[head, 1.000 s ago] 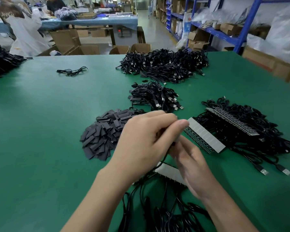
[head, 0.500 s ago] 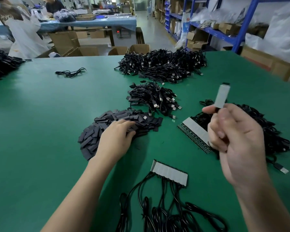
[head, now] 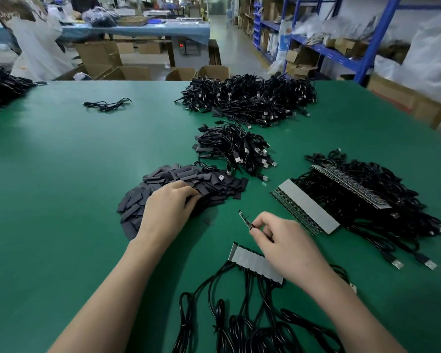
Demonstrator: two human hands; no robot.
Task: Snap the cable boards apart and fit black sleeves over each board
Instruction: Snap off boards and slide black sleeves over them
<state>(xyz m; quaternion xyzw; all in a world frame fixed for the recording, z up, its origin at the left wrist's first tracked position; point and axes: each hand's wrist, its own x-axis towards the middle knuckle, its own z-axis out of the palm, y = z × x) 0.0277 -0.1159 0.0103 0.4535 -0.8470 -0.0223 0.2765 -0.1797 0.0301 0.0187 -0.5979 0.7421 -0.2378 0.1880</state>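
My right hand (head: 285,244) pinches one small snapped-off cable board (head: 245,219) edge-on, low over the green table. Just below that hand lies a strip of joined boards (head: 252,261) with black cables trailing toward me. My left hand (head: 167,207) rests on the pile of flat black sleeves (head: 186,186), fingers curled into the pile; whether it grips a sleeve is hidden. Two more board strips (head: 307,205) lie to the right on tangled cables.
A small heap of sleeved cables (head: 233,149) sits beyond the sleeves, and a big cable heap (head: 250,98) lies farther back. A loose cable (head: 107,105) lies far left. Cardboard boxes, blue shelving and a person in white stand past the table edge.
My right hand has come down from head height to just above the table, turning the single board edge-on. My left hand has stayed on the sleeve pile.
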